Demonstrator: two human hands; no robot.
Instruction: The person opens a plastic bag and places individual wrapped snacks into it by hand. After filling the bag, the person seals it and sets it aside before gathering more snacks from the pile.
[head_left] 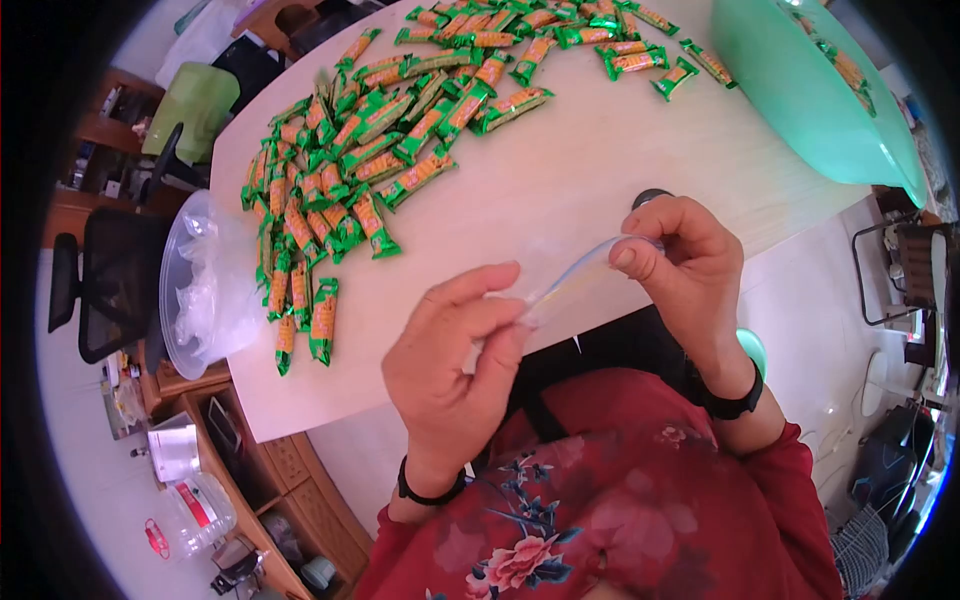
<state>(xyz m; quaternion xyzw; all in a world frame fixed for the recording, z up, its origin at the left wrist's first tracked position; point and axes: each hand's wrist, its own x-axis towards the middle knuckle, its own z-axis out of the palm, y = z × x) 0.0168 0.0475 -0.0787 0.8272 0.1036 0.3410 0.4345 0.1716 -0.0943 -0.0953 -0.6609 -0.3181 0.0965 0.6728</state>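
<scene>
Between my two hands, over the table's near edge, is a clear plastic zip bag (580,264) with a blue line along its top. My left hand (455,350) pinches one end of that top edge between thumb and fingers. At the other end, the thumb and fingers of my right hand (690,265) are closed on the bag. The bag's see-through body is hard to make out against the table. Beyond it lies a heap of small green-and-orange wrapped snack bars (385,135), touched by neither hand.
A pale table (520,190) spreads out before me. At its far right stands a large green basin (800,110) with more wrapped bars inside. A clear tub (185,330) holding plastic bags is at the left edge. Just past my right hand is a round black object (652,196).
</scene>
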